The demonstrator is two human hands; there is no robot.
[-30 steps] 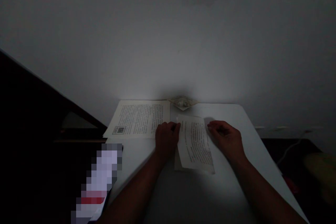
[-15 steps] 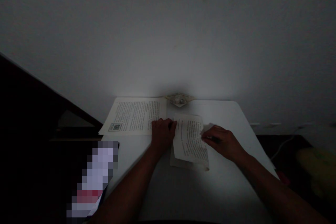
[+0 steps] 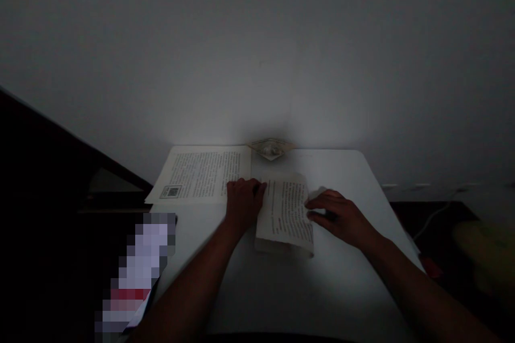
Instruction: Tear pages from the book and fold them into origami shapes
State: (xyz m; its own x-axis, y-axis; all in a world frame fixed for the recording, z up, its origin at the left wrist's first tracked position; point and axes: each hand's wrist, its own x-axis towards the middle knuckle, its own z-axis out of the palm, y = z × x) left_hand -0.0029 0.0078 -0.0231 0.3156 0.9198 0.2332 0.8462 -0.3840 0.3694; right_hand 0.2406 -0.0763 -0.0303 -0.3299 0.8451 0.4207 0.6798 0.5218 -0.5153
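Note:
A folded sheet of printed paper (image 3: 285, 214) lies in front of me on the white table, its upper layer curving up over the layer below. My left hand (image 3: 245, 201) is closed at its left edge, thumb and forefinger together on the paper. At the right edge is my right hand (image 3: 332, 211), its thumb and forefinger slightly apart, the fingertips beside or just touching the paper. A flat printed page (image 3: 197, 174) with a square code in its lower left corner lies to the left, partly under my left hand's fingers.
A diamond-shaped folded paper piece (image 3: 270, 149) stands at the table's back edge against the wall (image 3: 265, 53). On the left table edge lies a lit, pixelated screen (image 3: 137, 268). A pale cable (image 3: 432, 220) and a yellowish object (image 3: 483, 257) are beyond the table's right side.
My right thumb and forefinger have parted from their pinch on the paper's right edge. The folded sheet's upper layer now covers more of the lower one. The view has shifted slightly.

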